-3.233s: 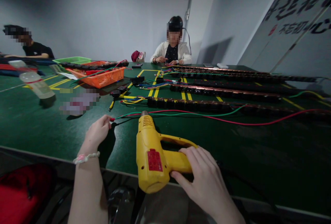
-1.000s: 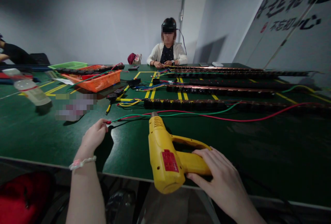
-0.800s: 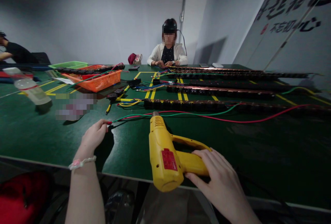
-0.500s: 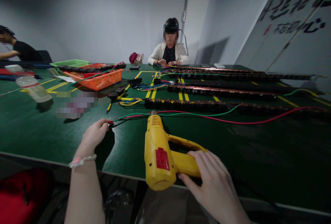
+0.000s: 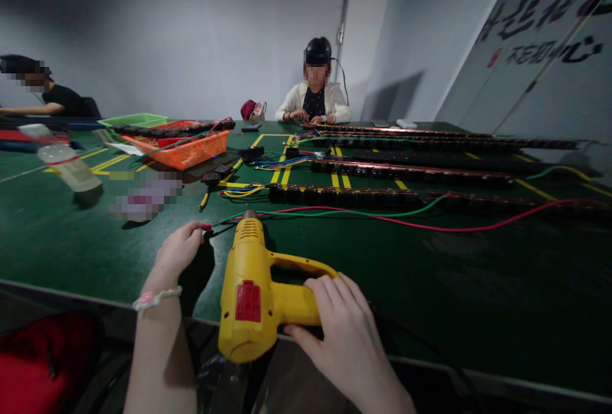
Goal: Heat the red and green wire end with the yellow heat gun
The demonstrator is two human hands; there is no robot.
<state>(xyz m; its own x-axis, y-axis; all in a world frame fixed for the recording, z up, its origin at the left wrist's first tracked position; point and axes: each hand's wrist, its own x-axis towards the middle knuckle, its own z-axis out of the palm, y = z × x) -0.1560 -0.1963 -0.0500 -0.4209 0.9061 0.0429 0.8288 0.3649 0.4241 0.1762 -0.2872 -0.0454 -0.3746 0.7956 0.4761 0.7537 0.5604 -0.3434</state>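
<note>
My right hand [image 5: 342, 321] is wrapped round the handle of a yellow heat gun [image 5: 246, 293], whose metal nozzle points away from me over the table. Left of the nozzle, my left hand [image 5: 184, 245] pinches the red-tipped end of a wire [image 5: 206, 227]. From that end a green wire [image 5: 354, 211] and a red wire [image 5: 430, 226] run off to the right across the green tabletop. The nozzle lies just short of these wires, a little to the right of my left fingertips.
Long black strips [image 5: 344, 194] with wires lie in rows at the right. An orange basket [image 5: 191, 151], a green tray [image 5: 136, 120] and a tilted bottle [image 5: 69, 162] stand left. A co-worker [image 5: 315, 98] sits opposite; another person [image 5: 62, 98] is far left.
My right hand has brought the heat gun left, its nozzle now closer to my left hand. The left hand keeps its pinch on the wire end, almost in place.
</note>
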